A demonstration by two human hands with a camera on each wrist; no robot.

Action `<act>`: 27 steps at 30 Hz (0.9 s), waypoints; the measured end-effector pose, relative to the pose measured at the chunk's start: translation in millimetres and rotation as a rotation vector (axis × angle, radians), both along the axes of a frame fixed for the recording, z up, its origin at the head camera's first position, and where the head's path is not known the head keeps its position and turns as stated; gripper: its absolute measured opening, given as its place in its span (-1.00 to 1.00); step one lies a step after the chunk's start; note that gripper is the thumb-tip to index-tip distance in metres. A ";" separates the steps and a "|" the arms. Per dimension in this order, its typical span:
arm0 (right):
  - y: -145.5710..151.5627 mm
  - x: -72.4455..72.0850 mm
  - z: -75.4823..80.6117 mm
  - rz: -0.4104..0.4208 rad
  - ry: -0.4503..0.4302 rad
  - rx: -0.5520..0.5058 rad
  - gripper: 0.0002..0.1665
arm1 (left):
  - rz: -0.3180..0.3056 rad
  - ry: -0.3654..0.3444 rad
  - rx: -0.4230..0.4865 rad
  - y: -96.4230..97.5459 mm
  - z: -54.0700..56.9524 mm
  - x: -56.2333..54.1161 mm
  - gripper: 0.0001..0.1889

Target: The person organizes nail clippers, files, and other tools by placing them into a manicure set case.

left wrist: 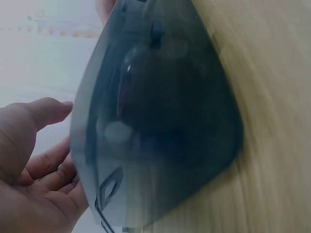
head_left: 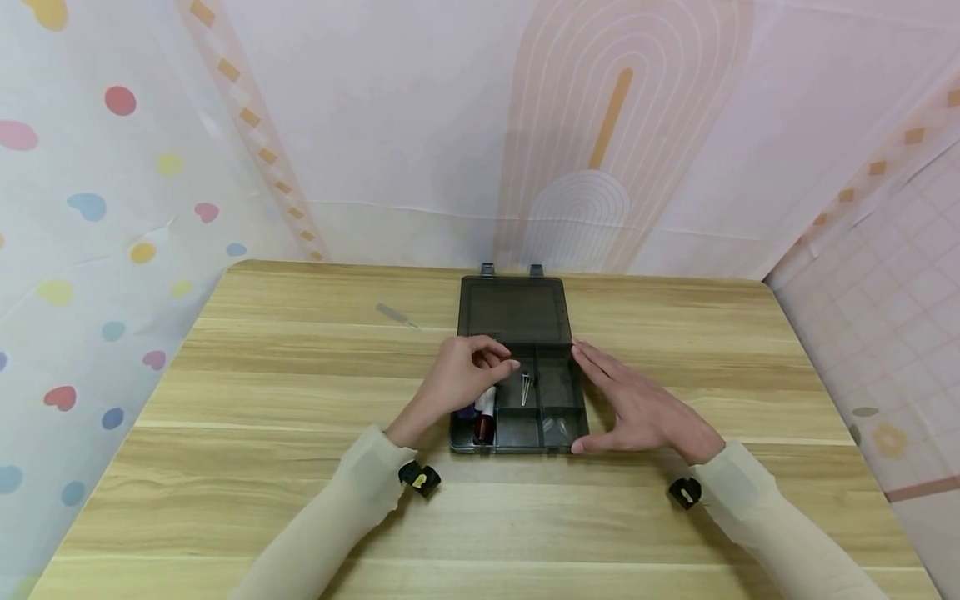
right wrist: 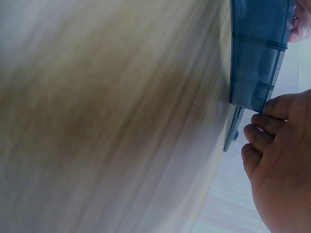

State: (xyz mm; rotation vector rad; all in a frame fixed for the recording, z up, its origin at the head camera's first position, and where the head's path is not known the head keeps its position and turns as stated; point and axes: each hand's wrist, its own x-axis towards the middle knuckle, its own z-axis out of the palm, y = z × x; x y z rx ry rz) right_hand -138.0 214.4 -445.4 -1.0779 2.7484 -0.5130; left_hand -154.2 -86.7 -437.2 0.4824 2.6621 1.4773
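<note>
A dark translucent divided box [head_left: 519,447] lies on the table with its lid [head_left: 513,308] folded back. My left hand [head_left: 468,371] is over the box's left side, fingers loosely bent and the thumb near the index finger; nothing shows between them. Below it, a dark red bottle [head_left: 484,429] with a white cap lies in the left compartment beside something purple [head_left: 467,412]. Slender silvery clips [head_left: 526,388] are in the middle compartment; small clear pieces [head_left: 556,427] are at the front right. My right hand [head_left: 637,408] rests along the box's right side, fingertips at its edge and thumb at the front corner.
A small tool [head_left: 396,315] with a pale handle and thin metal tip lies on the wooden table [head_left: 300,375], left of the lid. Two lid latches [head_left: 487,269] point toward the back wall. Patterned cloth [head_left: 405,150] hangs behind the table and along both sides.
</note>
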 end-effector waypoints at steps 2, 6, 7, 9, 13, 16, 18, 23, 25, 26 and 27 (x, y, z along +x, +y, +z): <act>0.1 -0.1 0.0 0.002 0.002 0.001 0.54 | -0.011 0.009 -0.001 -3.4 0.0 -1.6 -0.81; -0.1 0.0 0.3 0.003 0.007 0.000 0.54 | -0.012 0.054 -0.018 -10.3 -0.4 -4.7 -0.72; -0.2 0.1 0.3 0.004 0.008 0.000 0.54 | -0.007 0.069 -0.024 -12.2 -0.5 -5.6 -0.69; -0.3 0.3 0.2 0.005 0.012 0.000 0.54 | 0.009 0.092 -0.033 -15.8 -0.7 -7.2 -0.65; -0.4 0.8 -0.4 0.009 0.014 -0.001 0.54 | 0.041 0.114 -0.034 -22.7 -0.7 -11.5 -0.63; -0.5 1.1 -0.3 0.013 0.013 -0.005 0.54 | 0.055 0.111 -0.026 -27.3 0.3 -14.6 -0.59; -0.6 1.2 -0.3 0.014 0.014 -0.009 0.54 | 0.067 0.101 -0.030 -30.7 1.2 -16.1 -0.56; -0.7 0.9 -0.6 0.016 0.018 -0.012 0.54 | 0.096 0.101 -0.049 -40.8 1.2 -20.5 -0.49; -0.9 0.8 -0.9 0.016 0.019 -0.014 0.54 | 0.102 0.114 -0.058 -45.4 0.2 -22.7 -0.47; -1.1 0.9 -1.0 0.016 0.020 -0.016 0.54 | 0.104 0.121 -0.061 -47.7 -0.5 -23.8 -0.46; -1.2 0.8 -1.2 0.015 0.019 -0.019 0.54 | 0.107 0.124 -0.067 -49.9 -1.5 -24.8 -0.45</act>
